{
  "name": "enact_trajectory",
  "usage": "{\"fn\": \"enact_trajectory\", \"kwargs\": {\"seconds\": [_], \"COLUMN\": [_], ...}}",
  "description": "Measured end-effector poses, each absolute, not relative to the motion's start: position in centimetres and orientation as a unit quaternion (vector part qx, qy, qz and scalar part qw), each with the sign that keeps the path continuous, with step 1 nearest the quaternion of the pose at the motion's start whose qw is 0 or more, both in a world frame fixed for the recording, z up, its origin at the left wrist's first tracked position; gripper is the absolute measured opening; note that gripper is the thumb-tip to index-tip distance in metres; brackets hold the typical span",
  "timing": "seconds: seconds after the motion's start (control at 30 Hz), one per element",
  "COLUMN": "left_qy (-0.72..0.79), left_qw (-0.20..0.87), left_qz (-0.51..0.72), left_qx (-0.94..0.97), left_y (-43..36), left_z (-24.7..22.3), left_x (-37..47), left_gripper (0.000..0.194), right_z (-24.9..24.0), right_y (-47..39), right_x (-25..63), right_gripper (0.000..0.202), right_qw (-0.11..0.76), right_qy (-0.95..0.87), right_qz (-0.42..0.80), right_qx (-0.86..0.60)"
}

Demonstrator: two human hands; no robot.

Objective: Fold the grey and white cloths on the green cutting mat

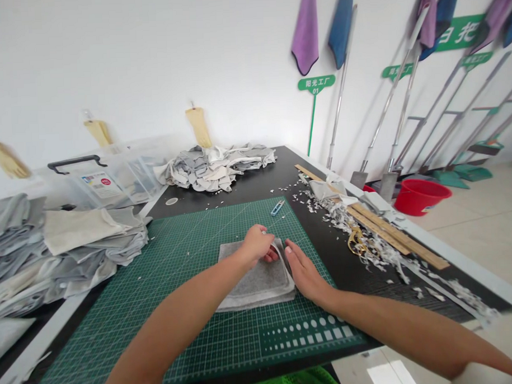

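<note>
Pressing one folded grey cloth, two hands.

A plain white wall runs behind a black bench, bright and evenly lit. Purple and blue cloths hang high on it, with green signs below and metal poles leaning against the wall. On the pale tiled floor sits a red bucket. A clear storage bin stands at the bench's far left.
</note>
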State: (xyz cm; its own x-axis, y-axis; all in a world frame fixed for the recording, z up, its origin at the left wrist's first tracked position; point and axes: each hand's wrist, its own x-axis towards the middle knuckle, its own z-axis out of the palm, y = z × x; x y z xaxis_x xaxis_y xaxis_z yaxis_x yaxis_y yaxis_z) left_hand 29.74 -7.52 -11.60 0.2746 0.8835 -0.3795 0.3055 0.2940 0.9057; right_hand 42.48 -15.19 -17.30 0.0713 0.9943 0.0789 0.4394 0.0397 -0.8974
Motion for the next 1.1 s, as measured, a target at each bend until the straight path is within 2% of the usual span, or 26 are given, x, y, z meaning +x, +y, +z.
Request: {"fn": "enact_trajectory", "kwargs": {"seconds": [0.13,0.23,0.4,0.5,0.57,0.67,0.8,0.93,1.0,1.1], "left_qy": [0.532,0.535,0.551,0.541,0.548,0.591,0.677,0.698,0.689,0.675], "left_qw": [0.596,0.555,0.446,0.333,0.265,0.201,0.151,0.153,0.207,0.344], "left_qz": [0.237,0.225,0.266,0.276,0.252,0.212,0.129,0.104,0.121,0.154], "left_qx": [0.553,0.595,0.653,0.721,0.753,0.752,0.709,0.692,0.684,0.634], "left_y": [-7.6,-7.7,-7.2,-6.7,-6.4,-6.2,-6.2,-6.6,-6.8,-7.1], "left_z": [-11.8,-11.9,-11.9,-11.7,-11.6,-11.9,-13.0,-14.1,-14.4,-14.6], "left_x": [29.9,29.8,28.0,25.7,23.7,20.5,16.8,14.9,14.9,15.5], "left_gripper": [0.073,0.077,0.057,0.035,0.027,0.029,0.044,0.052,0.055,0.057], "right_z": [-17.3,-17.0,-16.9,-17.2,-17.2,-17.0,-17.2,-17.7,-17.9,-18.1], "right_y": [-15.2,-15.3,-15.4,-15.4,-15.3,-15.3,-15.3,-15.2,-15.1,-15.1], "right_x": [42.6,42.6,42.6,42.5,42.4,42.4,42.4,42.3,42.2,42.1], "right_gripper": [0.063,0.062,0.06,0.057,0.056,0.055,0.06,0.065,0.067,0.069], "right_qw": [0.439,0.44,0.434,0.424,0.411,0.392,0.376,0.355,0.343,0.335], "right_qy": [-0.577,-0.577,-0.58,-0.595,-0.61,-0.638,-0.655,-0.656,-0.657,-0.659], "right_qz": [0.351,0.357,0.363,0.353,0.338,0.312,0.283,0.272,0.269,0.263], "right_qx": [-0.593,-0.588,-0.586,-0.585,-0.587,-0.584,-0.591,-0.608,-0.615,-0.62]}}
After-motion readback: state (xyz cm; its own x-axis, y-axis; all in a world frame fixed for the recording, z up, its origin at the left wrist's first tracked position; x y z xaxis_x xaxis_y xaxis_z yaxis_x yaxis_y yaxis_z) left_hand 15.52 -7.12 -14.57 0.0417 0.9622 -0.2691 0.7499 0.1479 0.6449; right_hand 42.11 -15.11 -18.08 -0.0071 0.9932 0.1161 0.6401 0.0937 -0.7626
